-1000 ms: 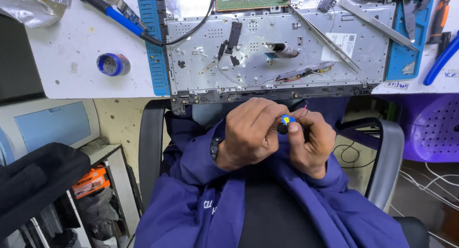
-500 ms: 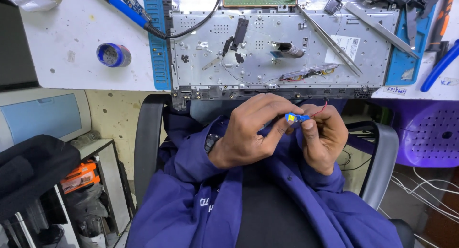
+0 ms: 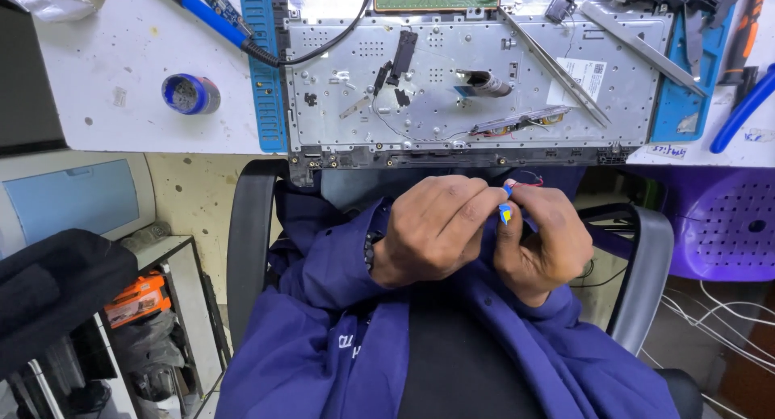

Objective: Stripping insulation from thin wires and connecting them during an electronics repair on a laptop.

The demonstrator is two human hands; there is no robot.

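Note:
My left hand (image 3: 436, 229) and my right hand (image 3: 545, 237) meet over my lap, just below the desk edge. Between their fingertips they pinch a small blue and yellow part (image 3: 505, 211) with thin red wires (image 3: 529, 177) trailing from it. Both hands have fingers closed around it. Above them lies an opened grey metal laptop chassis (image 3: 484, 72) on a blue mat (image 3: 262, 72). Most of the small part is hidden by my fingers.
A soldering iron with blue handle (image 3: 214, 19) lies on the white desk (image 3: 121, 104) beside a small blue tin (image 3: 188, 94). Metal strips (image 3: 557, 68) rest on the chassis. A purple plastic stool (image 3: 718, 225) stands to the right, and black chair arms (image 3: 246, 241) flank my lap.
My hands have shifted slightly right and closer together. The small blue and yellow part has been turned between the fingertips and now shows less.

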